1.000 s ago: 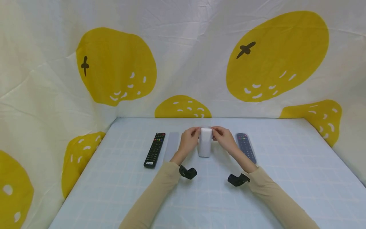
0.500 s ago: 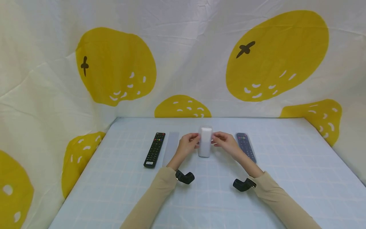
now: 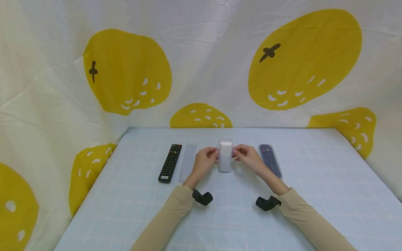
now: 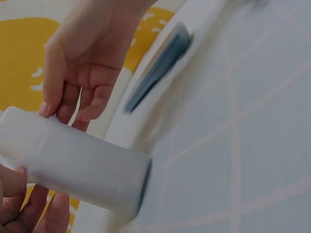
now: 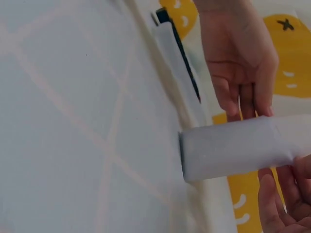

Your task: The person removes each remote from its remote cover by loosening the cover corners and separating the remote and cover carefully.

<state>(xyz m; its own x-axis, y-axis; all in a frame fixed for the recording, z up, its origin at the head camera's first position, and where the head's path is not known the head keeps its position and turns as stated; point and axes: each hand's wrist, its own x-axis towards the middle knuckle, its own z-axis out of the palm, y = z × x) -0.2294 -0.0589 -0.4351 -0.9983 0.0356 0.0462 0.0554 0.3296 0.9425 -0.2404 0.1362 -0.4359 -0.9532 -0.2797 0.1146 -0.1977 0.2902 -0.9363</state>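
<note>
A white, rounded oblong device (image 3: 225,145) stands at the table's middle inside a translucent sleeve (image 4: 87,162), its pale end (image 5: 300,130) showing beyond the milky lower part. In the head view, a thin clear edge of the sleeve rises behind the white top. My left hand (image 3: 205,160) pinches the sleeve's left side, thumb and fingertips at the film. On the opposite side my right hand (image 3: 247,157) pinches it likewise, and the film puckers by the thumb in the right wrist view. No buttons show on the side facing me.
Left of my hands lies a black remote control (image 3: 170,164), with a flat translucent sleeve (image 3: 188,162) beside it. To the right is a dark remote control in a translucent sleeve (image 3: 270,161). A cloth with yellow fruit shapes hangs behind the pale checked table (image 3: 125,216).
Both hands have come down from the top corners to the upper sides of the sleeve, toward me. The sleeve's clear top edge now shows above the white device. Both remotes stay put.
</note>
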